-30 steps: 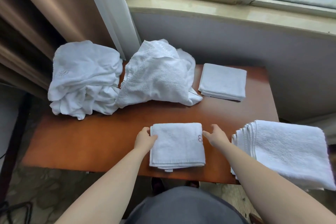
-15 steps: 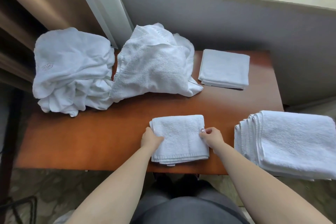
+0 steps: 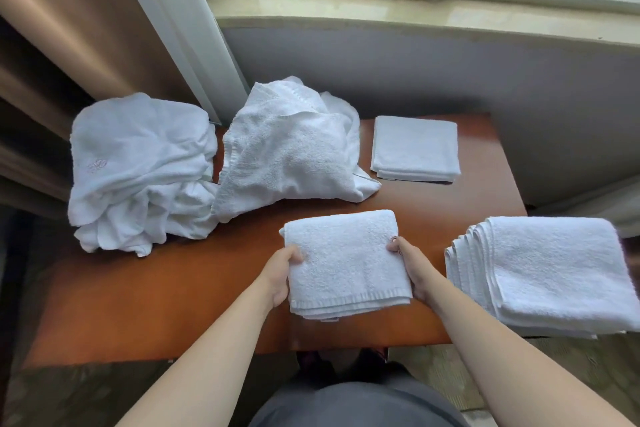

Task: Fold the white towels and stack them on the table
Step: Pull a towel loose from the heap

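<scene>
A brown curtain [image 3: 52, 45] hangs at the far left, at about ten o'clock from the person. Next to it, a messy pile of white towels [image 3: 138, 170] sits on the left end of the tabletop [image 3: 156, 305] and hangs a little over its edge. Just to the right of that pile, touching it, a second crumpled towel [image 3: 287, 152] lies in a soft heap at about eleven o'clock. In the middle, at twelve o'clock and close to the person, is a folded towel [image 3: 346, 260]. The left hand [image 3: 282, 270] grips its left edge, with the thumb on top and the fingers tucked under. The right hand [image 3: 412, 267] grips its right edge the same way, with the thumb pressed on the top corner. It is hard to tell if the towel is lifted or lying flat on the wood. Behind it, at about one o'clock, a small folded towel [image 3: 415, 147] lies flat near the back of the tabletop, well apart from the one being held. At the far right, at about two o'clock, a neat stack of folded towels [image 3: 550, 270] sits over the right end of the tabletop, near the right hand but not touching it. A windowsill [image 3: 415, 10] runs along the wall behind everything.
</scene>
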A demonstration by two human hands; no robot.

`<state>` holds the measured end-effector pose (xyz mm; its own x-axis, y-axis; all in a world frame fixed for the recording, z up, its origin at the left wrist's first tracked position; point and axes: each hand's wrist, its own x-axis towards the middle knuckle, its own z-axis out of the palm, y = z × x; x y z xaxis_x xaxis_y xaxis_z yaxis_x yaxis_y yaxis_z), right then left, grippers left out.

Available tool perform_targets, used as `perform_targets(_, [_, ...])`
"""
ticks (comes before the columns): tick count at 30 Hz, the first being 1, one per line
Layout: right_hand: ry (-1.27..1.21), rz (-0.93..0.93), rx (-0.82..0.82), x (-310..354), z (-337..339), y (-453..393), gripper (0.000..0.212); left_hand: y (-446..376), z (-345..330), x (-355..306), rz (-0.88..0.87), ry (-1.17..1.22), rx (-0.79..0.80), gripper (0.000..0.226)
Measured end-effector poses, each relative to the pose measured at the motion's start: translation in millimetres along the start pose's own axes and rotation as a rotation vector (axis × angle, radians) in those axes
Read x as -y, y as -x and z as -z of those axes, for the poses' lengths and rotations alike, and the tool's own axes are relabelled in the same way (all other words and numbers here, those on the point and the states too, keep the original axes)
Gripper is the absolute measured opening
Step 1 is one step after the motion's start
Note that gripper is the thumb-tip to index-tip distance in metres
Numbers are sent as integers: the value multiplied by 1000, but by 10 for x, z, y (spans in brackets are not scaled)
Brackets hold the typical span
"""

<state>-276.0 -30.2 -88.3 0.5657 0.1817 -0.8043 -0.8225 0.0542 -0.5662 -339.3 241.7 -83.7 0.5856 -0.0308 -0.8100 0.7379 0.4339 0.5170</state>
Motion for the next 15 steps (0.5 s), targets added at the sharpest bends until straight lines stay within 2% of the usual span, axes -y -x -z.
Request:
perform_targets(2, [-47,76,4,90,-16,128,20,70,-70,-138,-39,-1,53,44])
perform_targets(5, [-73,240,-30,264,19,341,24,146,-221,-339,-157,-125,68,47])
perform_targets(8, [-132,366,-92,476,125,588,12,208,-477,-567,-295,-259,72,36])
perform_targets(12, [-131,463,-236,658,349,952,22,309,-909,-746,-427,-322,156,25])
perform_targets(15, [-108,499,-322,712,484,1186,15,362,-1193,-778,-478,-342,204,10])
